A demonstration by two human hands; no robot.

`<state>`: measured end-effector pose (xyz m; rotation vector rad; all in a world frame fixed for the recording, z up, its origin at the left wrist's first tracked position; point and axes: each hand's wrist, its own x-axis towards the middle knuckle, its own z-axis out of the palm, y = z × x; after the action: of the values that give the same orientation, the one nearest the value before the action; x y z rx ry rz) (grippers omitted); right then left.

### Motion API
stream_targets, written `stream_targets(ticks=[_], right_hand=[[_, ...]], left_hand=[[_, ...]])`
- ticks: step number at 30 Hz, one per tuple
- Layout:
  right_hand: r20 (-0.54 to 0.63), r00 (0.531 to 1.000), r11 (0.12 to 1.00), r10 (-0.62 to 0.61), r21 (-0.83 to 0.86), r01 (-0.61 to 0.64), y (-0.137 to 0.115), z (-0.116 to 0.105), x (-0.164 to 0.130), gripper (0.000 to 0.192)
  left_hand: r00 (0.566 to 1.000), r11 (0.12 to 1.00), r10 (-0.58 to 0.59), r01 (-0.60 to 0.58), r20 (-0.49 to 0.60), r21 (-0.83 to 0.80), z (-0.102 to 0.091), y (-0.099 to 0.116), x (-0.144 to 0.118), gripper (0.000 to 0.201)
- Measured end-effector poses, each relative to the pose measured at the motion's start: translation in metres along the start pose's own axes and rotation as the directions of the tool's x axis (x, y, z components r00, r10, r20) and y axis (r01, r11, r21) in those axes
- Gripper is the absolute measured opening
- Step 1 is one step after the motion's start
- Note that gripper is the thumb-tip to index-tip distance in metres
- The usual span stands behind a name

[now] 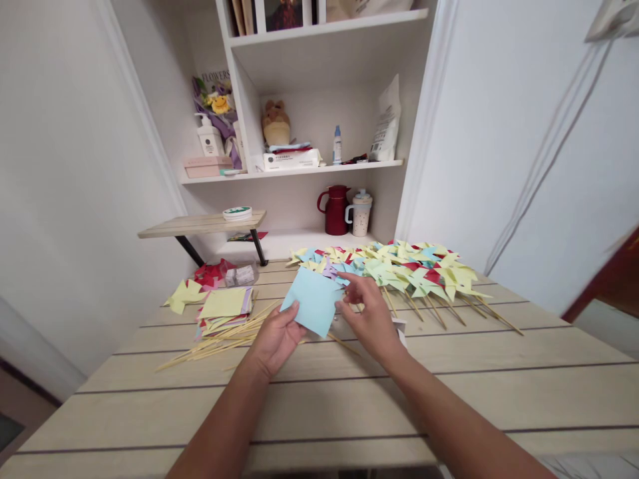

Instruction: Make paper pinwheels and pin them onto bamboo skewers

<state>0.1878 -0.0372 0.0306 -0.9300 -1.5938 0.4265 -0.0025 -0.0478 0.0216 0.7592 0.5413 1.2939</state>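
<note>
Your left hand (277,339) pinched the lower left edge of a light blue paper square (313,303) — thumb on top, fingers curled beneath. Your right hand (367,313) gripped its right corner, fingertips closed on it. Left of your left fingers lay wooden sticks (219,342) and stacked paper (223,306); beyond your right fingertips — finished pinwheels (409,269).

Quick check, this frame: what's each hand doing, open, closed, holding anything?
Left hand: closed on the lower left edge of the light blue paper square.
Right hand: fingers pinch the same square's right corner.
</note>
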Motion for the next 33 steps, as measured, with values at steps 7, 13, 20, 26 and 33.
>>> stream_targets(ticks=[7, 13, 20, 26, 33], right_hand=[[0.076, 0.963, 0.961, -0.258, -0.086, 0.264, -0.008, 0.003, -0.01, 0.031], [0.18, 0.954, 0.962, -0.239, -0.089, 0.258, -0.004, 0.007, -0.014, 0.028], [0.153, 0.969, 0.976, -0.195, -0.072, 0.208, -0.002, 0.006, -0.013, 0.032], [0.17, 0.966, 0.967, -0.194, -0.13, 0.217, -0.005, 0.005, -0.015, 0.034], [0.192, 0.953, 0.954, -0.233, -0.144, 0.263, -0.017, 0.006, -0.021, 0.029]], left_hand=[[1.0, 0.995, 0.016, -0.015, 0.014, -0.095, 0.0, 0.002, 0.002, 0.033], [0.999, 0.987, 0.02, -0.014, 0.035, -0.159, 0.006, 0.005, -0.001, 0.038], [0.999, 0.983, -0.021, 0.029, 0.046, -0.179, 0.008, 0.005, -0.003, 0.039], [0.998, 0.987, -0.016, 0.024, 0.053, -0.156, 0.008, 0.004, -0.003, 0.039], [0.997, 0.994, 0.002, 0.006, 0.073, -0.109, 0.009, 0.003, -0.004, 0.043]])
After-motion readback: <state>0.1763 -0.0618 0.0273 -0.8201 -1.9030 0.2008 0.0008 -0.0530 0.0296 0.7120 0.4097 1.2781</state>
